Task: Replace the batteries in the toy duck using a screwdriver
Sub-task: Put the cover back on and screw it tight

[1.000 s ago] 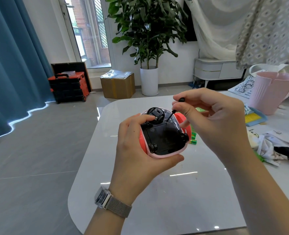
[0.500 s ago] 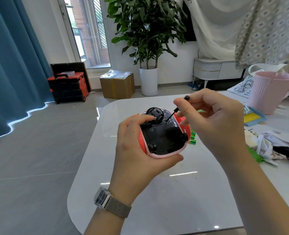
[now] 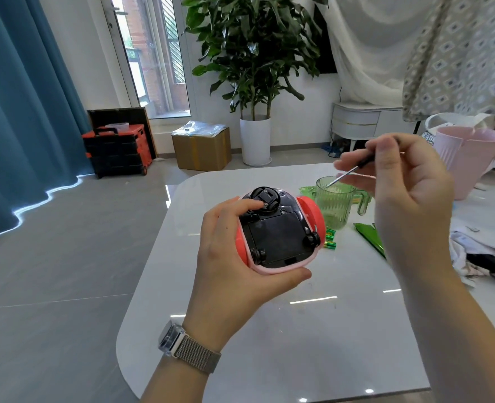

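The toy duck [image 3: 278, 231] is held upside down above the white table [image 3: 313, 330], its black underside with small wheels and the battery cover facing me. My left hand [image 3: 229, 257] grips it from the left, thumb under its pink rim, a finger on the round black part at the top. My right hand [image 3: 409, 187] is raised to the right of the toy, pinching a thin screwdriver [image 3: 348, 171] whose tip points down-left over a green cup, well clear of the toy. Green batteries [image 3: 329, 238] lie on the table behind the toy.
A green ribbed cup [image 3: 336, 202] stands just behind the toy. A green wrapper [image 3: 370, 237], crumpled cloth [image 3: 479, 257] and a pink bucket [image 3: 467, 161] sit to the right. Beyond the table are a potted plant [image 3: 255, 141], a cardboard box [image 3: 201, 148] and a red crate [image 3: 118, 149].
My right hand has lifted the screwdriver off the toy's underside and swung it up and to the right. The left hand still holds the toy in the same place.
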Demonstrator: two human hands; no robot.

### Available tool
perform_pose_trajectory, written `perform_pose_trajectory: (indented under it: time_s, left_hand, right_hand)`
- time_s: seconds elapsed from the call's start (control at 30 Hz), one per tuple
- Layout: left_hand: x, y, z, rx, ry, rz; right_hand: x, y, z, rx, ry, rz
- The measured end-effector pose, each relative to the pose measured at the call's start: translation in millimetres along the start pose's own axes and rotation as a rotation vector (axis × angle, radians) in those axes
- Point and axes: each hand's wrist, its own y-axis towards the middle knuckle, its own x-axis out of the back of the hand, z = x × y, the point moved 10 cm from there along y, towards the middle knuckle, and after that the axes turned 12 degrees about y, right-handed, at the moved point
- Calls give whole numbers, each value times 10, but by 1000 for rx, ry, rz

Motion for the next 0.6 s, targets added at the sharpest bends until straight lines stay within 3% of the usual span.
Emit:
perform_pose_trajectory:
  time_s: [0.1, 0.23, 0.4, 0.6]
  left_hand:
    - [17, -13, 34, 10, -16, 11]
    - [19, -24, 69, 20, -32, 42]
    - [36, -42, 119, 44, -83, 75]
    - [-32, -71, 82, 16, -103, 137]
  right_hand:
    - [139, 30, -258, -157, -64, -15]
    - [304, -146, -824, -587, -177, -58]
    - [185, -614, -1293, -1032, -271, 195]
    - [-35, -1122, -1530, -1342, -61, 432]
